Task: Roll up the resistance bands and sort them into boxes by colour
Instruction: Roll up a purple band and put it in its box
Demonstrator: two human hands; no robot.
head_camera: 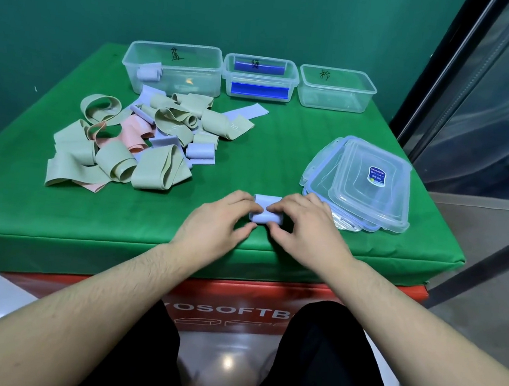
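Observation:
A rolled light-blue band (266, 214) lies on the green table near its front edge. My left hand (218, 223) pinches its left end and my right hand (306, 228) pinches its right end. A heap of loose green, pink and light-blue bands (145, 143) lies at the left. Three clear boxes stand at the back: the left box (172, 69) holds one rolled light-blue band (148, 71), the middle box (260, 78) shows blue strips, and the right box (336, 90) looks empty.
A stack of clear lids (364, 185) lies at the right, close to my right hand. The green table cover (282, 151) ends just below my wrists. A dark frame and glass stand at the far right.

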